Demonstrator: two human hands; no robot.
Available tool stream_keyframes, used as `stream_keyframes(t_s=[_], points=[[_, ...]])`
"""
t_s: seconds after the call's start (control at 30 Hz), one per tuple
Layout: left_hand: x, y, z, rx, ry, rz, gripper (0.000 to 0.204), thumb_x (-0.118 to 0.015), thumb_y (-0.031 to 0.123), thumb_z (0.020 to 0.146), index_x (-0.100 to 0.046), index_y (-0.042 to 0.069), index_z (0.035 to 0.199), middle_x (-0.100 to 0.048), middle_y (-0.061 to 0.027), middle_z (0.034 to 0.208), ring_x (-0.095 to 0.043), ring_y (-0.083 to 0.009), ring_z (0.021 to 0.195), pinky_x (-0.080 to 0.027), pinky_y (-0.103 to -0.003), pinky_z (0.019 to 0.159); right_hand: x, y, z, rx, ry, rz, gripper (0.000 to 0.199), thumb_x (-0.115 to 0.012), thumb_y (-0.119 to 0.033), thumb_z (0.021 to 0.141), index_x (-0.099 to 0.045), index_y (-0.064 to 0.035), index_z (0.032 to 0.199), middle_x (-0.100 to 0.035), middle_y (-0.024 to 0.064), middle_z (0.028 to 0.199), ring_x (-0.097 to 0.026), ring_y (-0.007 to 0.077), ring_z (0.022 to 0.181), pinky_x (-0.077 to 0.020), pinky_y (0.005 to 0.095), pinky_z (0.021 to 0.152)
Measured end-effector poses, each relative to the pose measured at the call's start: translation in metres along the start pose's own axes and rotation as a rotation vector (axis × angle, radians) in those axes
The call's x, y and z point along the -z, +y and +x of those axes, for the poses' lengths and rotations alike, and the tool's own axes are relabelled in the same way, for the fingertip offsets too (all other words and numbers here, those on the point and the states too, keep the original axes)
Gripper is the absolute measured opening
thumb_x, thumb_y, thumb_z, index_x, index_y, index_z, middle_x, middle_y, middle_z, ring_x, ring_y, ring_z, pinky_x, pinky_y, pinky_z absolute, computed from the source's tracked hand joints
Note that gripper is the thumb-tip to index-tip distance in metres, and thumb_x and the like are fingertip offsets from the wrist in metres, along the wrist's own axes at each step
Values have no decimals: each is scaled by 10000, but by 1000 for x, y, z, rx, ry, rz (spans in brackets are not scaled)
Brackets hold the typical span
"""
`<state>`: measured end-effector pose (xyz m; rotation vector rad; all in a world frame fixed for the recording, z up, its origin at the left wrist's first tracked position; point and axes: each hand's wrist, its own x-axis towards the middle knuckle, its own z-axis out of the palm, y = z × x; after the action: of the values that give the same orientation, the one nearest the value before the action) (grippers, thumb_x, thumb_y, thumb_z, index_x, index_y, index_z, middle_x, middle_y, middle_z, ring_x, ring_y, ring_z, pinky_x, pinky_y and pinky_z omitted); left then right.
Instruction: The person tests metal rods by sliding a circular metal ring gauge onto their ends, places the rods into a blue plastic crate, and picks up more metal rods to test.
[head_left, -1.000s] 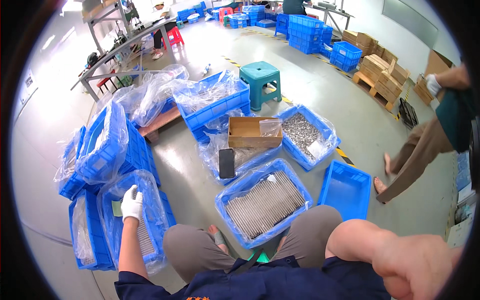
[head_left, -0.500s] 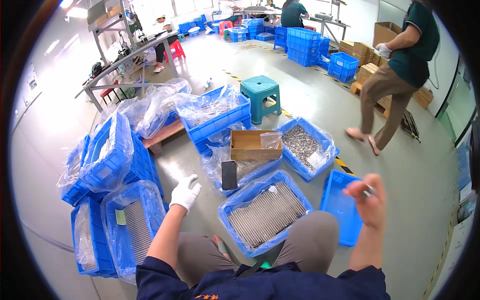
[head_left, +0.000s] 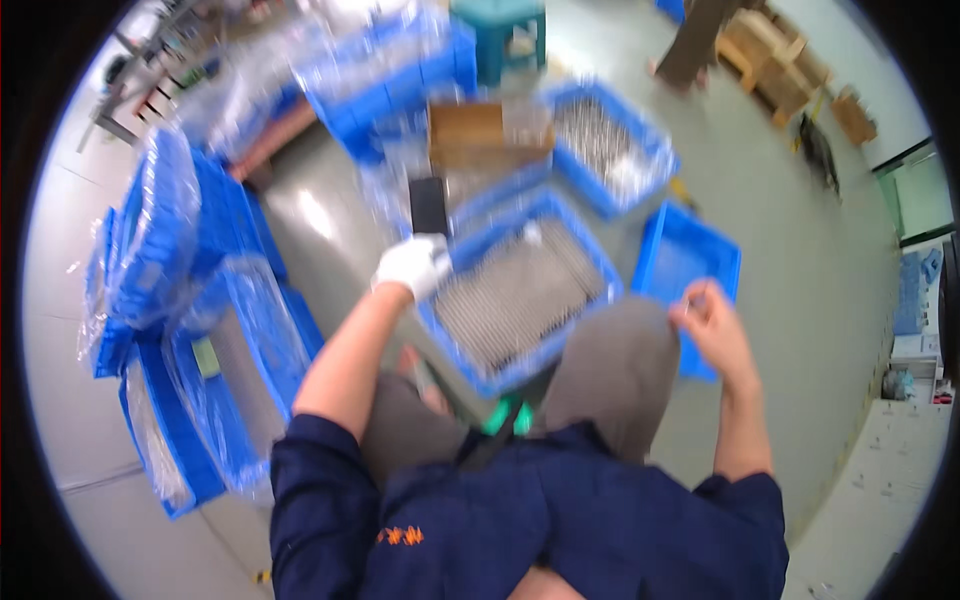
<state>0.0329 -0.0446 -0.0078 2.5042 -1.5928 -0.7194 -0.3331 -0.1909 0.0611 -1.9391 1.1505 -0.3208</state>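
Note:
My left hand [head_left: 412, 265], in a white glove, is at the left edge of a plastic-lined blue bin [head_left: 497, 381], just below a black phone [head_left: 428, 208]. Its fingers are smeared by motion. Rows of thin grey metal rods [head_left: 520, 300] lie side by side in that bin. Above my right knee, my bare right hand [head_left: 715, 335] pinches a small metal piece between thumb and fingers; its exact kind is too blurred to make out. A blue tray [head_left: 690, 245] stands on the floor just beyond this hand.
An open cardboard box [head_left: 480, 155] sits on another lined bin. A bin of small metal parts [head_left: 590, 130] stands beyond. Stacked blue bins [head_left: 225, 215] line the left, a teal stool [head_left: 497, 40] stands behind. A person's leg [head_left: 690, 50] and wooden pallets [head_left: 770, 60] show far right.
My view has tipped downward. My left hand has come to the edge of the rod bin. The right hand has dropped closer to my knee, still pinching the small piece. The person walking has moved leftward.

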Motion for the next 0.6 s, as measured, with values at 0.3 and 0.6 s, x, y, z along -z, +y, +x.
stream_keyframes(t_s=[0.3, 0.6], points=[[-86, -5, 41, -60, -236, 102, 313, -500, 292, 754, -571, 126, 1010, -556, -93, 1028, -529, -255, 932, -406, -323, 819, -77, -99, 82, 336, -156, 814, 237, -558, -70, 792, -432, 4, 979, -572, 84, 906, -522, 101, 818, -423, 210, 724], [-152, -52, 53, -185, -320, 369, 216, -500, 198, 731, -578, 140, 924, -589, -73, 871, -570, -253, 796, -452, -365, 691, -51, -47, 111, 206, -89, 828, 286, -453, -181, 857, -432, 6, 1072, -510, 232, 1048, -557, 226, 861, -395, 317, 825]])
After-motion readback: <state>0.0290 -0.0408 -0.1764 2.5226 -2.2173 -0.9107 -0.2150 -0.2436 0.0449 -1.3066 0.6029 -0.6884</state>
